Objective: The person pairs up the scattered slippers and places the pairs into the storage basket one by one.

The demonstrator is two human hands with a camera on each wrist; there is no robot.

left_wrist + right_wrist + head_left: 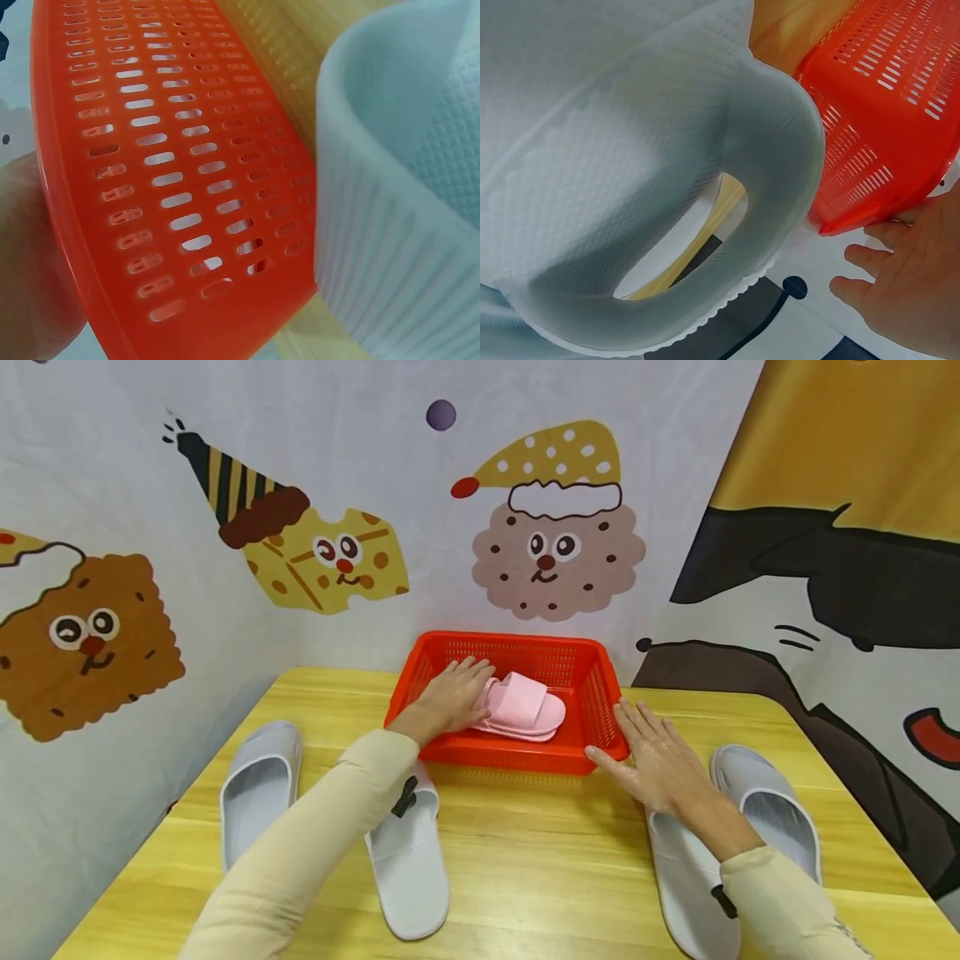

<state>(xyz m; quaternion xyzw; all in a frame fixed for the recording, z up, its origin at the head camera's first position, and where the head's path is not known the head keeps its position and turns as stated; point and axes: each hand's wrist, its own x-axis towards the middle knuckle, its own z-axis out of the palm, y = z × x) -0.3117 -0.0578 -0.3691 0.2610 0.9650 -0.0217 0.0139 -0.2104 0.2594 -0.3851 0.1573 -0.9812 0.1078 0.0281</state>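
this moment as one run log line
left grip: over red basket, by pink slippers | right grip: at basket's right corner | pink slippers: inside basket | grey slippers: two left, two right, on table

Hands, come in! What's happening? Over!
Left hand over red basket. Right hand at its rim. Pink slippers inside, left hand partly covering them.
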